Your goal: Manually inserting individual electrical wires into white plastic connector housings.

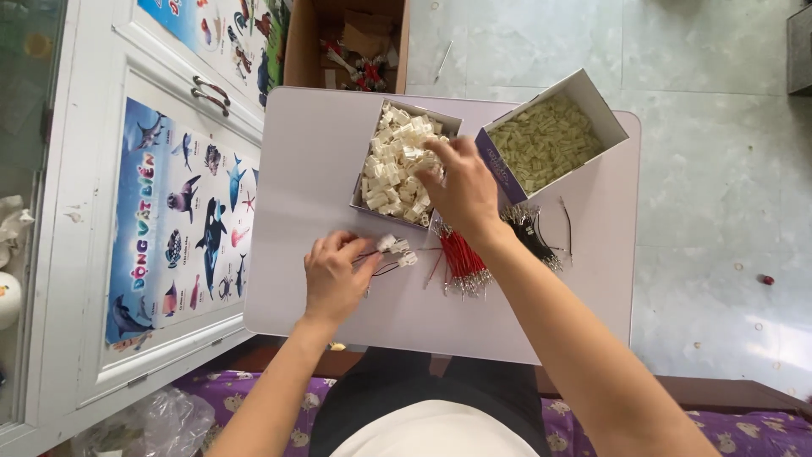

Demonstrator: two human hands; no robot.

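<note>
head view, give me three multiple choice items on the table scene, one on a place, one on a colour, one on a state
1. Where is the right hand?
A. over the box of white connectors
B. on the floor
C. inside the brown carton

2. What colour is the wire bundle just below the right hand?
A. blue
B. red
C. yellow

3. What is the state of the left hand?
A. flat and empty
B. off the table
C. holding thin wires with white connectors on the ends

Answers: 1 A, the fingers reach over the white pieces in that box. 2 B, the bundle's strands are plainly red. 3 C, the wired connectors stick out from its closed fingers.
</note>
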